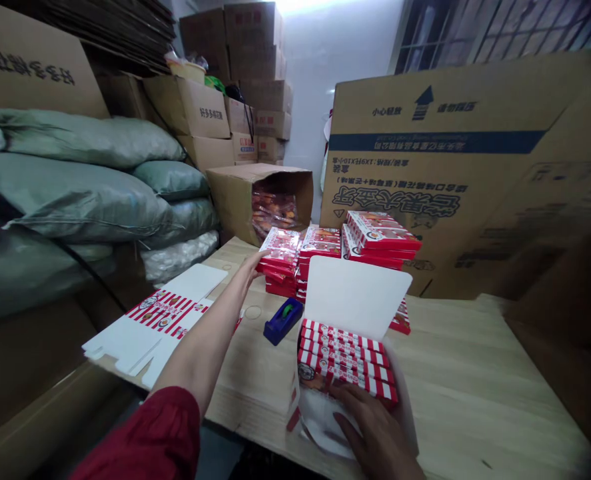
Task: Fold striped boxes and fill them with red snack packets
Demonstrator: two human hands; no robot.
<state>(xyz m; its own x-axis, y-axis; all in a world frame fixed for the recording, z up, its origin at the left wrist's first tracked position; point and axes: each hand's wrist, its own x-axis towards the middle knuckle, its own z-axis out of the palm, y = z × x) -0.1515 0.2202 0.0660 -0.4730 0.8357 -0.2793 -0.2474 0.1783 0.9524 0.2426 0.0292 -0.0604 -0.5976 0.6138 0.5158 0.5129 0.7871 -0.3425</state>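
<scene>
My left hand (pixel 251 268) reaches to a stack of small red-and-white candy boxes (pixel 281 250); its fingers close on the edge of the upper boxes, partly hidden from view. Nearer to me stands an open white carton (pixel 358 293) with its lid flap raised. Several striped boxes (pixel 345 350) lie in a row inside it, filling its far part. My right hand (pixel 370 423) is in the front part of the carton, thumb apart, fingertips against the nearest striped box.
A blue tape dispenser (pixel 284 321) sits between the stack and the carton. Flat printed cartons (pixel 175 303) lie at left. More box stacks (pixel 380 233) stand behind, near a cardboard box of wrapped goods (pixel 230 203). A large cardboard sheet (pixel 455 173) borders the table (pixel 475 373).
</scene>
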